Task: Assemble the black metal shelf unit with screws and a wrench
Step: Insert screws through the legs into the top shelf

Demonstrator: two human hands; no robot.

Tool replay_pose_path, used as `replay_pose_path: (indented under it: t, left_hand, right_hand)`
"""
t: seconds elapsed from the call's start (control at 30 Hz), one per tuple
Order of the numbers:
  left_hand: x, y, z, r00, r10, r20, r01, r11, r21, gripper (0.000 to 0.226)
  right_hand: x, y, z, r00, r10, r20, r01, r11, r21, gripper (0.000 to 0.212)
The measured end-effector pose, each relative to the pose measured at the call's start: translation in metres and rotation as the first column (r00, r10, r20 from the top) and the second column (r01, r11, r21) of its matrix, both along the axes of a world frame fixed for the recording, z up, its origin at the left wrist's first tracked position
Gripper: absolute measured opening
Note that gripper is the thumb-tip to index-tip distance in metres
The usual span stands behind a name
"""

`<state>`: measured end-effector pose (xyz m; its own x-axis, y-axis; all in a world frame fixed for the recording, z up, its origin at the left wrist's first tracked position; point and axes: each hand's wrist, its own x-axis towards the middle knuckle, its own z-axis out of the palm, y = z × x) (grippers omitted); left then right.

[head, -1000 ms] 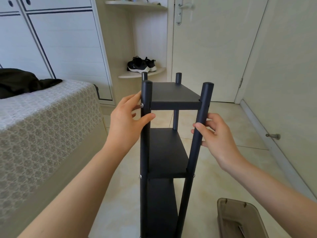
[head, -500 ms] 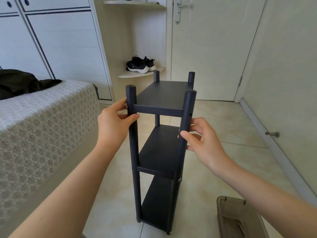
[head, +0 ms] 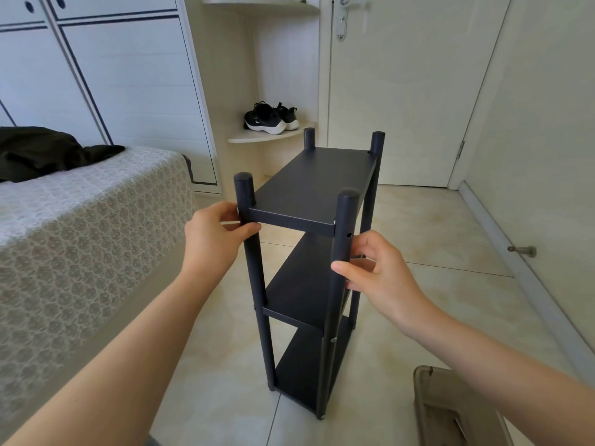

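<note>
Tiles (head: pixel 418 220) bear the upright shelf unit (head: pixel 309 185); left hand (head: pixel 212 239) and right hand (head: pixel 380 275) grip posts (head: pixel 254 268).

The shelf unit (head: pixel 315 185) stands on the floor at centre. The bed (head: pixel 80 236) lies at nine o'clock of it, with a garment (head: pixel 42 149) on top. Behind the unit, at twelve, sneakers (head: pixel 267 119) sit on a corner shelf (head: pixel 244 137). The door (head: pixel 402 91) is at one and a container (head: pixel 428 391) at five.
</note>
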<state>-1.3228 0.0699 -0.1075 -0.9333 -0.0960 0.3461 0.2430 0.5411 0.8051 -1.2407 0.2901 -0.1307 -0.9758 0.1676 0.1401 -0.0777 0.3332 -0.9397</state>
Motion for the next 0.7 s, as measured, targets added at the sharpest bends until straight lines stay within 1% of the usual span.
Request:
replay_pose_path:
  t: [0.1,0.2,0.23,0.27,0.33,0.4,0.47,0.5,0.57,0.6,0.7]
  left_hand:
    - [0.0,-0.001,-0.002,0.994,0.036,0.099,-0.034,0.999,-0.02,0.027]
    - [0.003,-0.003,-0.002,0.975,0.085,0.207,-0.065,0.993,-0.102,0.029]
    - [0.005,-0.002,0.0,0.965,0.072,0.254,-0.051,0.995,-0.086,0.03]
    - [0.008,-0.001,0.002,0.949,0.03,0.314,-0.021,0.999,-0.031,0.031]
    - [0.015,0.005,0.006,0.891,-0.144,0.43,0.081,0.984,0.162,0.033]
    - [0.019,0.015,0.007,0.804,-0.373,0.463,0.216,0.909,0.357,0.038]
    - [0.023,0.026,0.003,0.714,-0.55,0.433,0.304,0.801,0.515,0.047]
    - [0.023,0.031,0.001,0.683,-0.604,0.411,0.317,0.752,0.578,0.049]
    - [0.024,0.043,-0.005,0.656,-0.664,0.359,0.301,0.667,0.682,0.047]
    - [0.024,0.048,-0.008,0.652,-0.685,0.324,0.286,0.618,0.732,0.043]
    - [0.024,0.061,-0.015,0.638,-0.746,0.19,0.276,0.452,0.848,0.018]
  right_hand:
    - [-0.001,0.001,-0.001,1.0,0.002,-0.003,-0.002,1.0,-0.004,0.026]
    - [-0.002,0.002,0.0,1.0,0.015,0.001,-0.015,1.0,-0.003,0.026]
    - [-0.002,0.003,0.0,1.0,0.018,0.001,-0.018,1.0,0.0,0.026]
    - [-0.002,0.003,0.0,1.0,0.019,0.001,-0.019,1.0,0.002,0.026]
    - [-0.002,0.003,0.001,1.0,0.024,0.003,-0.024,1.0,0.001,0.027]
    - [-0.002,0.004,0.001,1.0,0.027,0.004,-0.027,1.0,-0.003,0.029]
    - [-0.002,0.004,0.0,1.0,0.028,0.007,-0.028,1.0,-0.009,0.031]
    - [-0.002,0.004,0.0,1.0,0.03,0.009,-0.03,0.999,-0.016,0.031]
    - [-0.001,0.005,-0.002,0.999,0.038,0.015,-0.037,0.999,-0.031,0.031]
    - [-0.001,0.006,-0.003,0.999,0.04,0.015,-0.039,0.999,-0.036,0.031]
    - [-0.001,0.007,-0.006,0.999,0.041,0.006,-0.04,0.998,-0.04,0.029]
